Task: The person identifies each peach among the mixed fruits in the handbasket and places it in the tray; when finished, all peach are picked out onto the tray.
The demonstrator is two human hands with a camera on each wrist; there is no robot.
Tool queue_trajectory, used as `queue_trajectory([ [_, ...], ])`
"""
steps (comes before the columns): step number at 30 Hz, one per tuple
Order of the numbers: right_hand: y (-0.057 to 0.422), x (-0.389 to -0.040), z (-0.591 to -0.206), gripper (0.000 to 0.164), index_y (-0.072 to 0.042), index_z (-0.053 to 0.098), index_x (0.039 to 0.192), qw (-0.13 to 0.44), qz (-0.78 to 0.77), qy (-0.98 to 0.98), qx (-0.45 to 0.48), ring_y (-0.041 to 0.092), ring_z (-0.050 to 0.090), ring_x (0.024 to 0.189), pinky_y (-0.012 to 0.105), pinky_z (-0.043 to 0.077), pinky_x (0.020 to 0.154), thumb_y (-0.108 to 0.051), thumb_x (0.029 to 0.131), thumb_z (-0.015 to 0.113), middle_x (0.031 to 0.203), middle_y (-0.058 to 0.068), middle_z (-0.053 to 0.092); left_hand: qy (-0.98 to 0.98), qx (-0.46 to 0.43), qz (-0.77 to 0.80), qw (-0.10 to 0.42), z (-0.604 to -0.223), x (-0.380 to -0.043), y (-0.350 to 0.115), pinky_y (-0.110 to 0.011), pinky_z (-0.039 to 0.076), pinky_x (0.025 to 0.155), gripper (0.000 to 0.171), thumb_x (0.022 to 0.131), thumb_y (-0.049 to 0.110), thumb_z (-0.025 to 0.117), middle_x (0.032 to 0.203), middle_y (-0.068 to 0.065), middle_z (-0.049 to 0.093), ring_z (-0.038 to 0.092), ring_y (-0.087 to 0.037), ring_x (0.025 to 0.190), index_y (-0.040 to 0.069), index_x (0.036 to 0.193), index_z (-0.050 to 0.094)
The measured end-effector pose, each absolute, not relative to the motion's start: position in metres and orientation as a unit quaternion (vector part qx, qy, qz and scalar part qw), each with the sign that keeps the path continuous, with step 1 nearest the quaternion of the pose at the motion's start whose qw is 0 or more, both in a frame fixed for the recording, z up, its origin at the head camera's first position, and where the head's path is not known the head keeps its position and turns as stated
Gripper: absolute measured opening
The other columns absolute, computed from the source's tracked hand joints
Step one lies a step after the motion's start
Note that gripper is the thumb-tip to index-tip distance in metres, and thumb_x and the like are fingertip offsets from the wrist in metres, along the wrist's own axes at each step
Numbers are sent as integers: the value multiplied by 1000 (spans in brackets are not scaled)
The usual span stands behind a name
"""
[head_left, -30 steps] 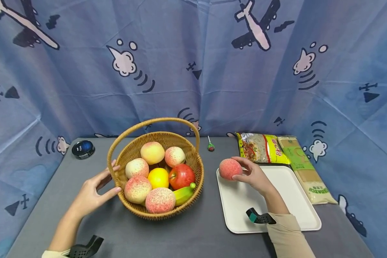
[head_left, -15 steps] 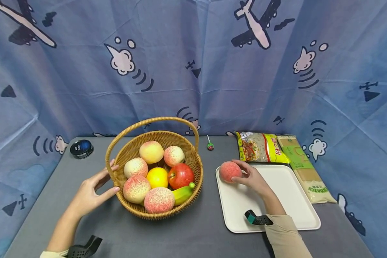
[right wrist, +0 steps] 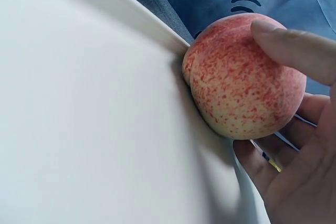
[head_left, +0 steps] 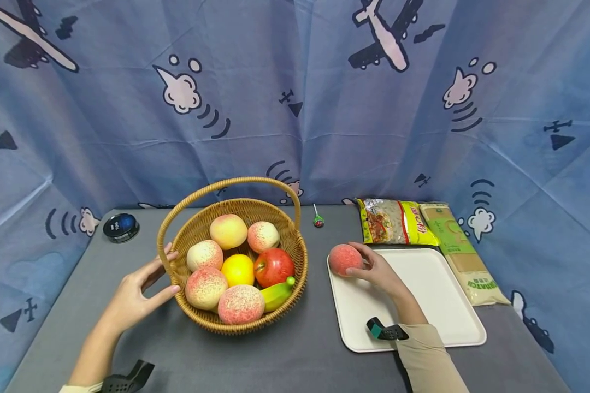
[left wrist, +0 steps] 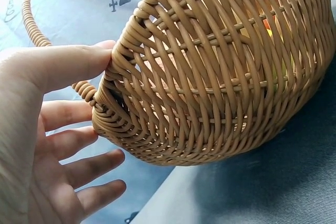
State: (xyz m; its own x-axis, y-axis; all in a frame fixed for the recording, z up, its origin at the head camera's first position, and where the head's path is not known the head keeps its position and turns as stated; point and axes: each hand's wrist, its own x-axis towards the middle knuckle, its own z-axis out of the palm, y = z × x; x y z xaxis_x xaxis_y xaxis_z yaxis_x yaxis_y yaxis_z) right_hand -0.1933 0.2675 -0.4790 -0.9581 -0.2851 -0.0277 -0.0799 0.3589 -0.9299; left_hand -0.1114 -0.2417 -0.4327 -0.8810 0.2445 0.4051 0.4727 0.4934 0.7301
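Note:
My right hand grips a pink-red peach between thumb and fingers, at the far left corner of a white tray. In the right wrist view the speckled peach sits right at the tray's rim, with the thumb across its top. On the left, my left hand touches the rim of a wicker basket, its fingers spread and fairly straight. The left wrist view has the thumb on the rim beside the handle's base. Several peaches, a red apple, an orange and a banana fill the basket.
Behind the tray lies a yellow food packet, with a green and tan packet along its right side. A lollipop lies between basket and tray. A round black tin stands far left. A printed curtain hangs behind.
My right hand has lowered the peach slightly toward the tray's corner. My left hand keeps its place at the basket, and the whole head view has shifted a little.

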Motion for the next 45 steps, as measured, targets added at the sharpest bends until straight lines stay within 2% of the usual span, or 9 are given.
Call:
queue_trajectory([
  [6, 268, -193, -481, 73, 0, 35, 143, 97, -552, 821, -111, 34, 40, 130, 13, 42, 97, -10, 82, 73, 145, 23, 38, -858, -205, -454, 123, -434, -110, -242, -4, 37, 97, 58, 78, -1, 72, 146, -26, 37, 42, 13, 120, -1, 133, 52],
  [9, 268, -192, -481, 75, 0, 33, 144, 98, -552, 820, -111, 35, 36, 133, 25, 41, 106, -11, 81, 73, 146, 23, 37, -859, -204, -454, 124, -434, -110, -243, -4, 37, 97, 58, 78, -1, 72, 146, -26, 37, 43, 12, 120, -1, 133, 52],
  [12, 268, -191, -478, 76, 0, 31, 145, 97, -559, 816, -112, 37, 31, 137, 39, 32, 113, -10, 82, 73, 147, 23, 35, -858, -207, -452, 125, -434, -109, -243, -4, 38, 98, 59, 78, -1, 72, 146, -26, 37, 43, 12, 120, -1, 133, 52],
  [15, 269, -189, -474, 77, 2, 28, 145, 94, -571, 808, -115, 38, 27, 139, 44, 27, 114, -8, 82, 72, 149, 24, 32, -858, -211, -451, 127, -433, -109, -242, -4, 38, 98, 58, 78, -1, 72, 145, -27, 37, 42, 12, 121, -2, 133, 52],
  [22, 269, -184, -455, 74, 3, 29, 145, 63, -572, 805, -146, 37, 24, 140, 40, 22, 117, -5, 84, 70, 150, 23, 30, -858, -215, -448, 131, -432, -108, -242, -5, 38, 98, 59, 78, -1, 72, 145, -26, 38, 42, 12, 121, -1, 133, 52],
  [27, 262, -178, -434, 70, -1, 33, 144, 46, -563, 807, -175, 34, 27, 139, 15, 29, 113, -4, 85, 69, 150, 21, 32, -859, -212, -449, 126, -433, -108, -242, -4, 37, 98, 59, 79, 0, 72, 146, -25, 37, 41, 12, 122, -1, 134, 51],
  [29, 258, -175, -424, 69, -2, 34, 144, 42, -559, 805, -193, 32, 29, 139, 9, 30, 110, -3, 85, 68, 150, 21, 33, -859, -208, -451, 123, -434, -108, -242, -4, 37, 98, 59, 79, 0, 72, 147, -25, 37, 41, 12, 122, -1, 134, 51],
  [37, 231, -169, -383, 66, -6, 39, 143, 50, -543, 788, -287, 17, 40, 135, 16, 35, 110, 2, 84, 67, 146, 19, 40, -854, -218, -454, 127, -432, -110, -242, -5, 37, 98, 60, 79, -2, 71, 145, -28, 36, 42, 11, 122, 1, 135, 50],
  [45, 191, -177, -344, 67, -3, 39, 142, 122, -527, 749, -382, 15, 38, 136, 27, 32, 115, -1, 82, 70, 146, 17, 41, -861, -210, -445, 130, -431, -111, -241, -4, 36, 98, 60, 79, 1, 73, 146, -23, 38, 42, 12, 121, 3, 135, 51],
])
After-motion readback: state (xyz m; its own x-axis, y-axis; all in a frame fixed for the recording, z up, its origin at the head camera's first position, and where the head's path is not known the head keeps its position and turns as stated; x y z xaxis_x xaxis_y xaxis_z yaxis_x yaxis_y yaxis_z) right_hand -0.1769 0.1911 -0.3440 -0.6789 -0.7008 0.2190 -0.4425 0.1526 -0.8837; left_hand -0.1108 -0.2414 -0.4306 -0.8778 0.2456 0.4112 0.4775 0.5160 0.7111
